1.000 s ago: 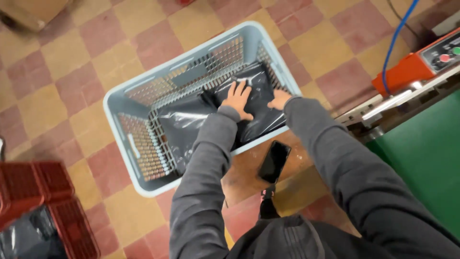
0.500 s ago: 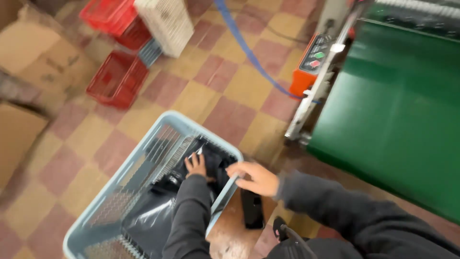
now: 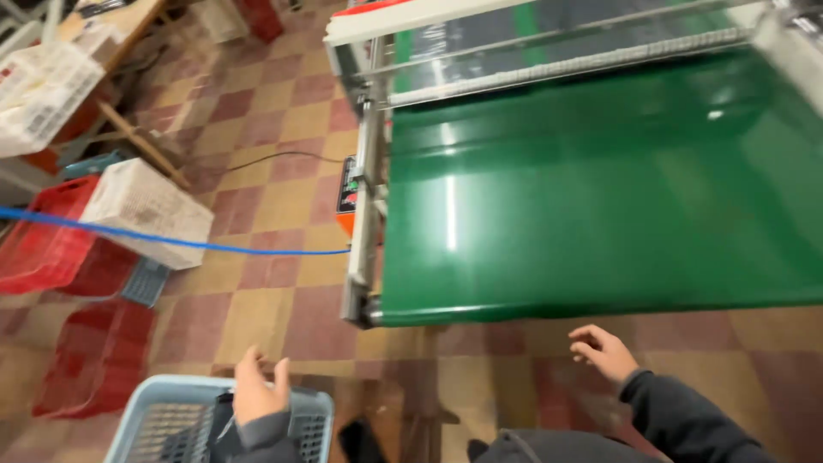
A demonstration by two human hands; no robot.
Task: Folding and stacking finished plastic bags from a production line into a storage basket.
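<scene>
so far left there's a stack of red crates (image 3: 64, 257) with a white crate (image 3: 146, 210) tipped against them and a blue cable (image 3: 171, 238) running across to the machine. Bottom left, the left hand (image 3: 257, 390) sits at the rim of the light blue basket (image 3: 184, 420), fingers loosely spread, not clamped on anything I can make out, with dark bagged stuff (image 3: 206, 433) just under it inside the basket. Looks like the pick-up step to me, so that hand needs a proper hold on a bag first. The right hand (image 3: 604, 350) hovers open and empty near the front edge of the green conveyor belt (image 3: 600, 189)
</scene>
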